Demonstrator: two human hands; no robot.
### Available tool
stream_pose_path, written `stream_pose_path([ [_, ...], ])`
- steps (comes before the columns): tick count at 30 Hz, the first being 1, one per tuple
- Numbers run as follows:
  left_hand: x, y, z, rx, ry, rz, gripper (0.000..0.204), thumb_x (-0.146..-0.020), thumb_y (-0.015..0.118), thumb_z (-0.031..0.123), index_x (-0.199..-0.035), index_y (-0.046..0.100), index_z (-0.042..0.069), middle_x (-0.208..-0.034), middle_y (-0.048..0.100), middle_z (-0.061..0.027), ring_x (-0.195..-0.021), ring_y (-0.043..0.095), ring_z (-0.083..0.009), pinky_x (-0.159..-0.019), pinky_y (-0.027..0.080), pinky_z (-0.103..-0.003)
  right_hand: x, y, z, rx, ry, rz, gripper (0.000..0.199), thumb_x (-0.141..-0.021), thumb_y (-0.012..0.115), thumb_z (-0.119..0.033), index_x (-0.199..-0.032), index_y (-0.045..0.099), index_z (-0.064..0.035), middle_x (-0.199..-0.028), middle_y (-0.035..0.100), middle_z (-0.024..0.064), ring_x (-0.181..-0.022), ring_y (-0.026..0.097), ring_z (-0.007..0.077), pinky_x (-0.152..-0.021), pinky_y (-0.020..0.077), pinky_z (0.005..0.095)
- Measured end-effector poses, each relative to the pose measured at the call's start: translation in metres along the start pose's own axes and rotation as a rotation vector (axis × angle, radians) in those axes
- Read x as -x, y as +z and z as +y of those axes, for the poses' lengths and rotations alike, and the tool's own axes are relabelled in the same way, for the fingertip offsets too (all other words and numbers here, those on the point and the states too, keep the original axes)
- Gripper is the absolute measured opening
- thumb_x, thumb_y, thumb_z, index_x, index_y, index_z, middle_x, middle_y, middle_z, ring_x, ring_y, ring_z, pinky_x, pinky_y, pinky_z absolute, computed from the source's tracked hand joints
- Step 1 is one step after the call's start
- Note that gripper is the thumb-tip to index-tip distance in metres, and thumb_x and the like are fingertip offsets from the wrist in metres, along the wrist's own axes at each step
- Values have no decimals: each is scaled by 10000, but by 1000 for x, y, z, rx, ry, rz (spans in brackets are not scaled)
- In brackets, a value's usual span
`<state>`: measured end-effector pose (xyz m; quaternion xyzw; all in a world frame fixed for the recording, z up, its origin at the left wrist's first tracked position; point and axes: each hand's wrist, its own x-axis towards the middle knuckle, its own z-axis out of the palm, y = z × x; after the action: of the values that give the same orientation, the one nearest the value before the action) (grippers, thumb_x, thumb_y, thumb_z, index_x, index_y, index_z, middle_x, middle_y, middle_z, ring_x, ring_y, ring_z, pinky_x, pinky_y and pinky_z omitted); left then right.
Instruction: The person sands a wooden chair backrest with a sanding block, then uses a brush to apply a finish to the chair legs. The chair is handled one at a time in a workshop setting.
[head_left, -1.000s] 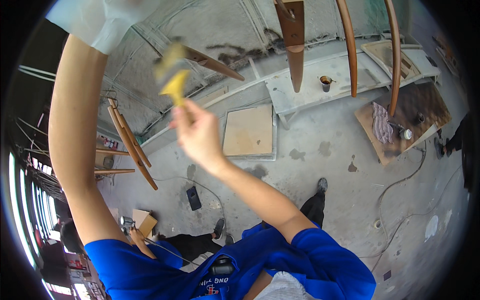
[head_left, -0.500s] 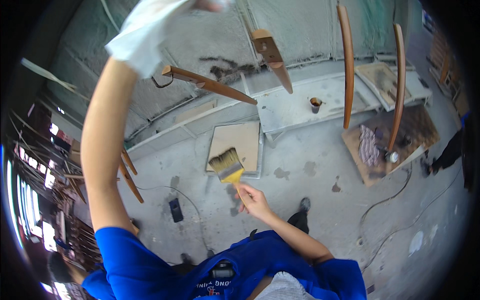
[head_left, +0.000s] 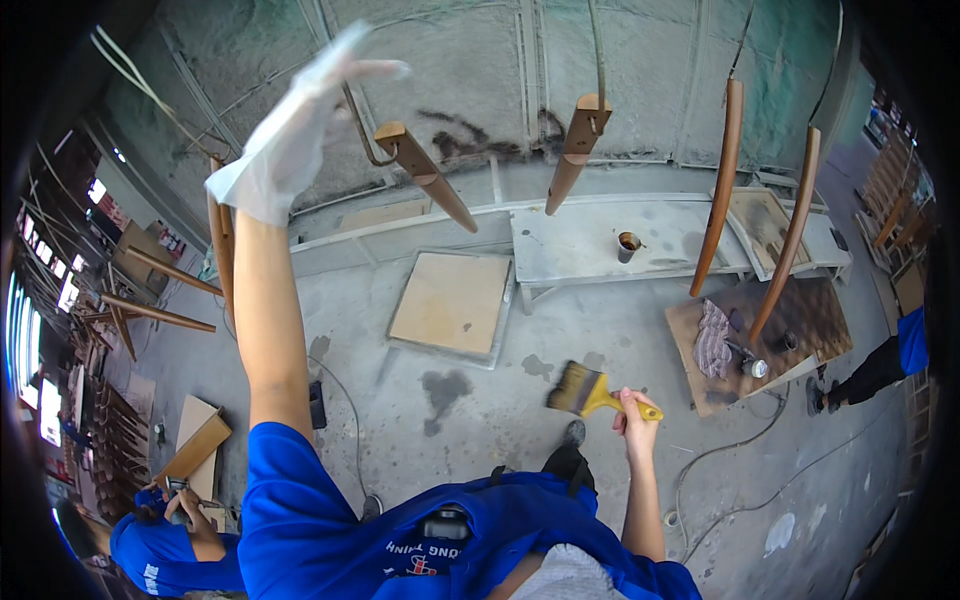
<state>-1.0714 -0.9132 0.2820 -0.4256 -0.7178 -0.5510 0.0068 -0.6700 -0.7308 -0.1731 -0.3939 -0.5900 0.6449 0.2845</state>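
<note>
My left hand (head_left: pixel 310 110), in a thin translucent plastic glove, is raised high at the upper left with fingers stretched apart. It is beside the bent wire hook of a hanging brown wooden piece (head_left: pixel 432 180); whether it touches the wire I cannot tell. My bare right hand (head_left: pixel 635 425) is closed round the yellow handle of a wide paintbrush (head_left: pixel 585 391), held low with its dark bristles pointing left. Another wooden piece (head_left: pixel 576 160) hangs from a hook to the right, and two long curved ones (head_left: pixel 718 190) (head_left: pixel 788 235) hang farther right.
A low white bench (head_left: pixel 590 262) bears a cup of dark brown liquid (head_left: pixel 628 246). On the floor are a square board (head_left: pixel 450 300), a brown panel (head_left: pixel 700 350) with a striped cloth (head_left: pixel 713 340), and cables. One person in blue is at lower left (head_left: pixel 165 545), another at far right (head_left: pixel 912 345).
My right hand has carried the paintbrush to the right and turned it so the bristles point left. The view has shifted, and the hanging wooden pieces have turned on their hooks.
</note>
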Motion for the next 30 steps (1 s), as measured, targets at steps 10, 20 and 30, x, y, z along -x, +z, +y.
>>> stream_pose_path([
  [10,43,-16,-42,609,-94,-433,738,-1156,439,604,-1532,579,-15,-1048,707,-32,-679,507,-59,-616,432,-192,29,-97,-1,138,-210,105,416,-1032,738,-403,-911,793,-9,-595,644,28,-445,578,120,-456,461,295],
  [20,64,-6,-10,45,-158,-588,411,-1093,657,285,-1447,693,77,-1185,703,-1,-768,533,-82,-631,377,-224,29,35,-48,-304,-677,325,306,-1079,692,-165,-1268,733,73,-877,769,127,-649,679,115,-521,498,245],
  [30,95,52,63,-893,1224,-339,314,-1111,580,254,-1338,761,134,-1121,710,-21,-949,625,-148,-833,527,-313,85,59,-182,-1091,-670,175,368,-1080,654,-385,-954,643,-39,-609,556,35,-424,516,110,-360,379,256],
])
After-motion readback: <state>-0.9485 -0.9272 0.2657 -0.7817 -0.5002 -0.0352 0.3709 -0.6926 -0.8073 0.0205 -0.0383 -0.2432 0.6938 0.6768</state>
